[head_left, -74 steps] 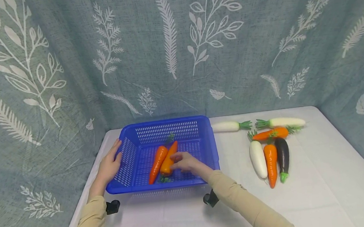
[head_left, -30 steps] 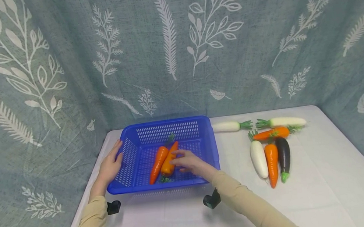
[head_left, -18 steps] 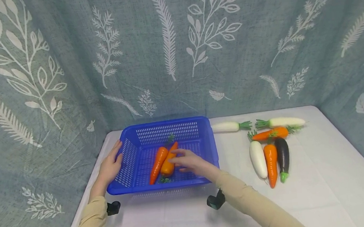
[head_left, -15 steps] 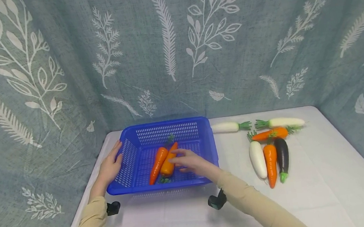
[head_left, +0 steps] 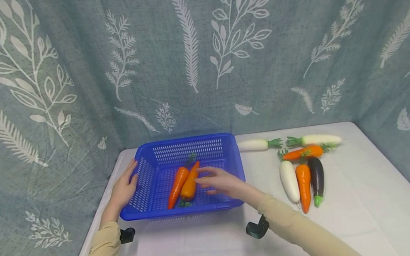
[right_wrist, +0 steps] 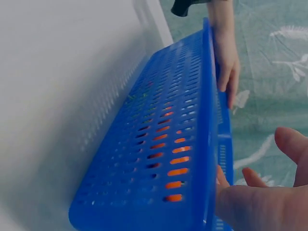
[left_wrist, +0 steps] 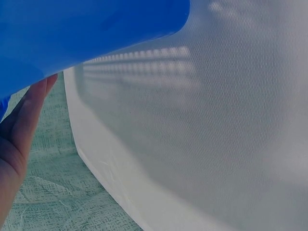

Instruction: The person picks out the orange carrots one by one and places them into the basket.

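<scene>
Head view: the left hand has straight fingers against the side of the blue plastic basket with holes, on the white worktop. Inside lie a long, shiny red-orange carrot and a shiny yellow-orange carrot. The right hand is near the second carrot, fingers loosely apart, holding nothing; a bump could roll that carrot. Left wrist view: the left fingers don't grip, so a knock might slide the basket. Right wrist view: the right hand is close to the rim and could catch it.
</scene>
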Demonstrator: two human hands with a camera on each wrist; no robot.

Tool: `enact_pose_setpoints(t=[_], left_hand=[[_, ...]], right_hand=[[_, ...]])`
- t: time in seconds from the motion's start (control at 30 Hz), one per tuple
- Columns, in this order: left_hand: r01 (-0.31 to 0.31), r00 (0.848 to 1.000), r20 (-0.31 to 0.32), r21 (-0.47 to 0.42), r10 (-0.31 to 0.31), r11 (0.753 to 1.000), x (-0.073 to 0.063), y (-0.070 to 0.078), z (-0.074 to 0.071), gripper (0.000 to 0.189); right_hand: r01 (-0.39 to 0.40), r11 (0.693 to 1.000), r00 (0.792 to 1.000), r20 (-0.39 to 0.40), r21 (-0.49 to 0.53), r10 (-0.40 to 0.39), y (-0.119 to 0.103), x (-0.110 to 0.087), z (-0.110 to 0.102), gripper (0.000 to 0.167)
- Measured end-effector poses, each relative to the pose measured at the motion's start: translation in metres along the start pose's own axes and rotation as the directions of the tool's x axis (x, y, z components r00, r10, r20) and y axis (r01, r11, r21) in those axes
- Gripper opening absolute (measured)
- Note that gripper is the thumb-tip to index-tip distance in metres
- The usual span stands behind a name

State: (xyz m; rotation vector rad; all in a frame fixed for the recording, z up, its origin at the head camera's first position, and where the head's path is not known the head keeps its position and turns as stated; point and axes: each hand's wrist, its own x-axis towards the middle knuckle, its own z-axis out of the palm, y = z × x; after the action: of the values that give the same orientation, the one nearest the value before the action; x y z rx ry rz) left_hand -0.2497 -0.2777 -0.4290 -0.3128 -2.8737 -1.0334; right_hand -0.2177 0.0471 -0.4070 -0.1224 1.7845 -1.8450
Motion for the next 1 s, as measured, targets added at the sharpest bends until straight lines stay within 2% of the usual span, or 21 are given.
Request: enact_pose_setpoints(t=[0.63,1.0], left_hand=[[-0.002,1.0,0.0,-0.003,0.002,1.0,-0.001,0.002,0.0,0.048],[-0.013,1.0,-0.014,-0.001,0.013,1.0,0.0,-0.001,0.001,0.048]], right_hand=[[0.065,0.997,0.998,0.025,-0.033,-0.065,-0.015,-0.025,-0.016,0.052],[0.088,0.996,0.996,0.023,-0.028,-0.088,-0.019,-0.036,-0.036,0.054]])
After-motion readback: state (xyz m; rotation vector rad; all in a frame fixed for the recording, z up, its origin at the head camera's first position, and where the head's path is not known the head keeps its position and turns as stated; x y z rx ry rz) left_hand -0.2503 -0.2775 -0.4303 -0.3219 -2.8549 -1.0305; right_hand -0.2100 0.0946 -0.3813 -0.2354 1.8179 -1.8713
